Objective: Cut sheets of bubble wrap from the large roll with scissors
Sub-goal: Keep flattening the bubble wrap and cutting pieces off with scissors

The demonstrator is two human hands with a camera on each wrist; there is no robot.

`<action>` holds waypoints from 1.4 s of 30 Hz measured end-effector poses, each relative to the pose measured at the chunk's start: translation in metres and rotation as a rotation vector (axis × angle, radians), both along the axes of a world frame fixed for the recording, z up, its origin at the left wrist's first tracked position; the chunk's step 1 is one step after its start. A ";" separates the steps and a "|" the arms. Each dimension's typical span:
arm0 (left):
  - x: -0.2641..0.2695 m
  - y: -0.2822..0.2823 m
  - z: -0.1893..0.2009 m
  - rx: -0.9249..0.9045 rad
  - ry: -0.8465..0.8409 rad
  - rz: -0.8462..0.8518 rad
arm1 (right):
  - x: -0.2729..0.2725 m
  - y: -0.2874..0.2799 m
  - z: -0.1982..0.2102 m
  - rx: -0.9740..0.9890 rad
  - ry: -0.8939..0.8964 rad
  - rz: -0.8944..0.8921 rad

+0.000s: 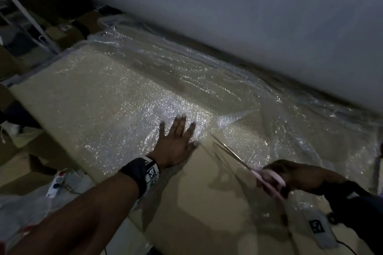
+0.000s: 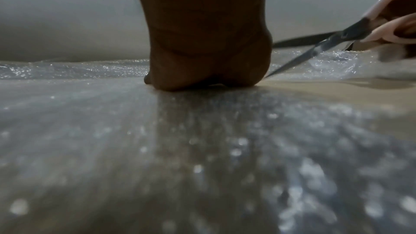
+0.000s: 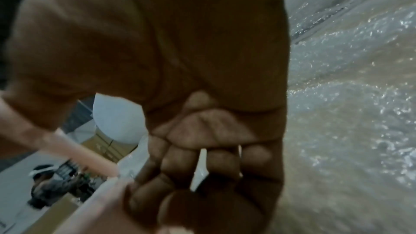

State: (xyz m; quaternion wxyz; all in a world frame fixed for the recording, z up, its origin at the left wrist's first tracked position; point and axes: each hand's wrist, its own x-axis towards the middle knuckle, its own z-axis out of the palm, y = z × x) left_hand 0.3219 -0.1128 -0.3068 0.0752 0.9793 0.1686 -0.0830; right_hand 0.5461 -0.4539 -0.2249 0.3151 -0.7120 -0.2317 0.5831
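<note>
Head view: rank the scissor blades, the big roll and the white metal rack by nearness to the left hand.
From the left hand, flat on the bubble wrap:
1. Scissor blades, just to its right.
2. Big roll, beyond it, across the top.
3. White metal rack, far upper left.

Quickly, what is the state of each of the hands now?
Left hand: open, fingers spread, pressing flat on the bubble wrap.
Right hand: closed around the pink handles of the scissors, blades open.
</note>
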 end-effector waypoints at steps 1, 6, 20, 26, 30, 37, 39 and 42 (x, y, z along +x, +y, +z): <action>0.000 0.000 -0.002 0.013 -0.005 -0.005 | -0.002 0.002 -0.002 0.013 0.081 -0.088; 0.001 -0.002 -0.002 0.031 -0.036 0.018 | -0.003 0.008 -0.019 0.049 0.226 -0.252; 0.001 -0.004 -0.002 0.044 -0.034 0.022 | -0.004 0.028 0.011 0.140 0.139 0.018; 0.003 -0.005 0.004 0.022 -0.001 0.031 | -0.009 0.051 0.014 0.185 0.085 0.019; 0.003 -0.004 0.005 0.014 -0.001 0.029 | -0.008 0.064 0.008 0.204 0.057 0.055; 0.002 -0.004 0.004 0.019 -0.012 0.025 | 0.001 0.069 0.007 0.135 0.034 0.075; 0.002 -0.004 0.006 0.025 -0.016 0.022 | 0.004 0.068 0.004 0.130 0.038 0.072; 0.001 -0.005 0.008 0.017 -0.004 0.026 | 0.010 0.066 -0.003 0.113 0.053 0.055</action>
